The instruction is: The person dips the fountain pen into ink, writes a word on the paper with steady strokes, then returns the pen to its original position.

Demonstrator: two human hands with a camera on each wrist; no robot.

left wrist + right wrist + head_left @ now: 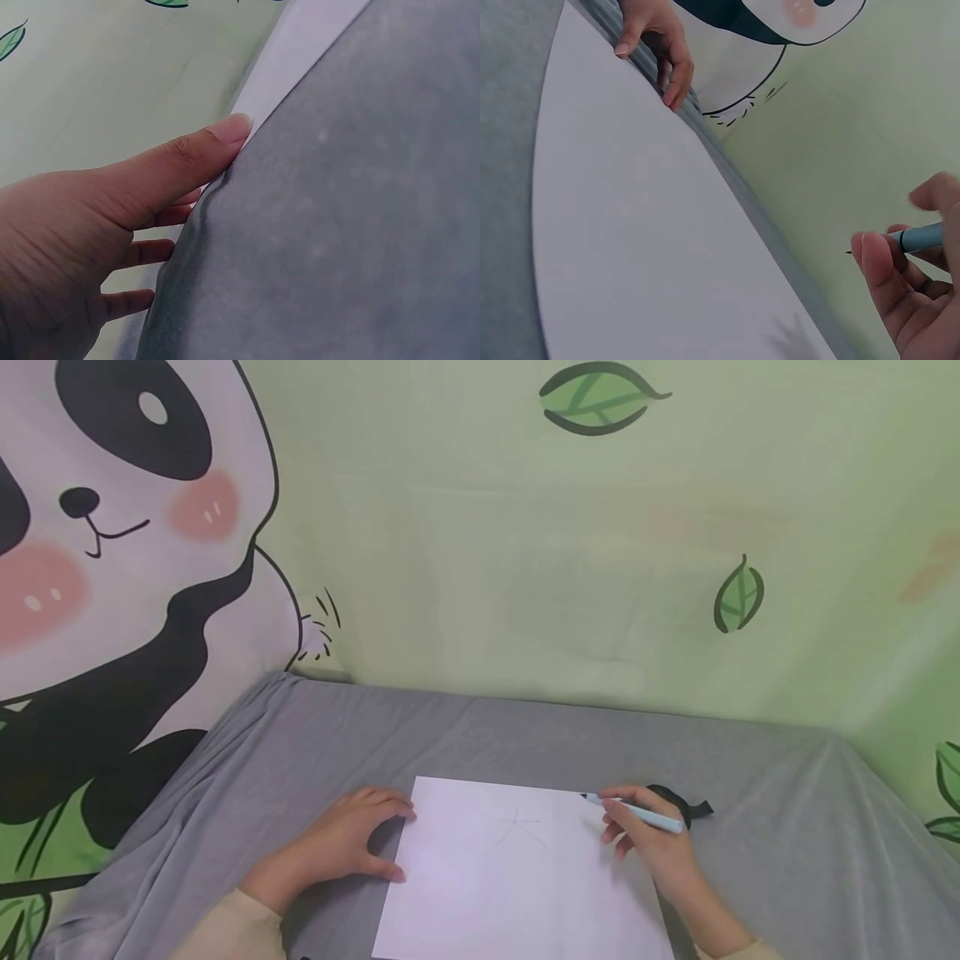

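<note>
A white sheet of paper (480, 893) lies on the grey cloth, with thin lines of a drawing (519, 828) near its top, a short upright stroke, a crossbar and two slanting legs. My left hand (352, 835) rests at the paper's left edge, thumb and forefinger spread and touching its margin. In the left wrist view the thumb (187, 161) lies along the edge of the sheet. My right hand (648, 835) pinches a light blue pen (652, 817) between thumb and fingers. Its dark tip points left, over the paper's upper right corner; in the right wrist view the tip stands clear of the sheet.
Grey cloth (450, 727) covers the table and falls in folds at the left. Behind it stands a pale green wall hanging (487, 568) with a panda (150, 593) and leaves. A black strap-like thing (701, 810) shows behind my right hand.
</note>
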